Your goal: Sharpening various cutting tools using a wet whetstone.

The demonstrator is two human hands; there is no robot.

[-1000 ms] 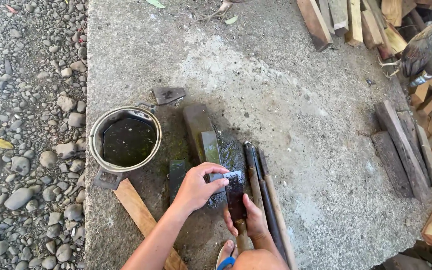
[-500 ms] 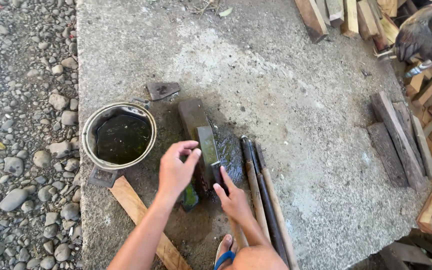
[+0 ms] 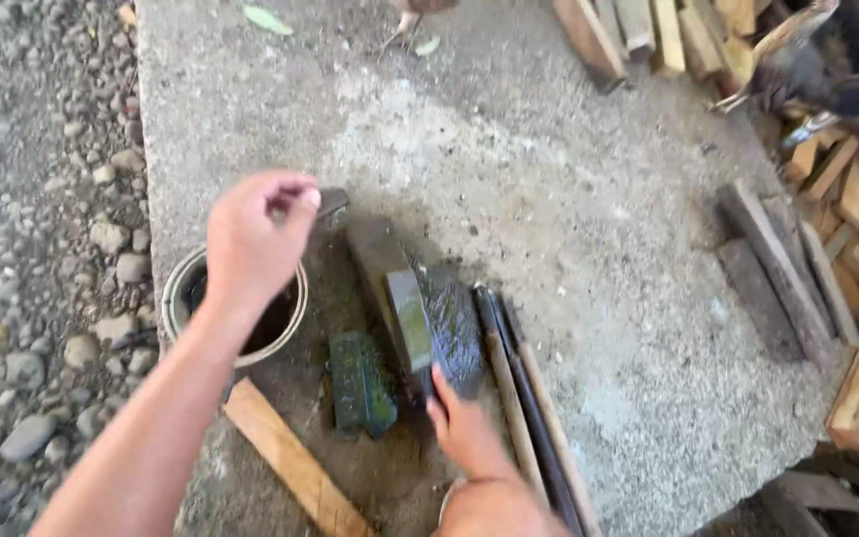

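The left hand (image 3: 251, 239) hangs over the can (image 3: 183, 298), its fingers (image 3: 295, 191) curled together at the tips; whether they pinch anything is hard to tell through the blur. The can sits at the slab's (image 3: 549, 199) left edge, dark inside, and the hand covers most of its mouth.

The right hand (image 3: 464, 428) rests low in the view, fingers pressed together and flat, the tips touching the near end of the wet stone (image 3: 449, 323). That stone lies at 12 o'clock from the right hand, dark and glistening. Against its left side is a paler, narrow stone (image 3: 408, 318), and behind that a long dark block (image 3: 375, 249) runs toward 11 o'clock. A green block (image 3: 360, 383) lies at 9 o'clock from the right fingers, just beside them but apart.

Two long sticks (image 3: 524, 398) lie side by side at 3 o'clock from the right hand, touching the wet stone's right edge. A plank (image 3: 290, 462) runs diagonally below the can, at 6 o'clock from the left hand. A small dark piece (image 3: 332, 202) shows just past the left fingertips.

Gravel (image 3: 42, 249) fills the left of the view. Split firewood (image 3: 827, 249) is heaped along the right, and a hen (image 3: 807, 60) stands at the top right.
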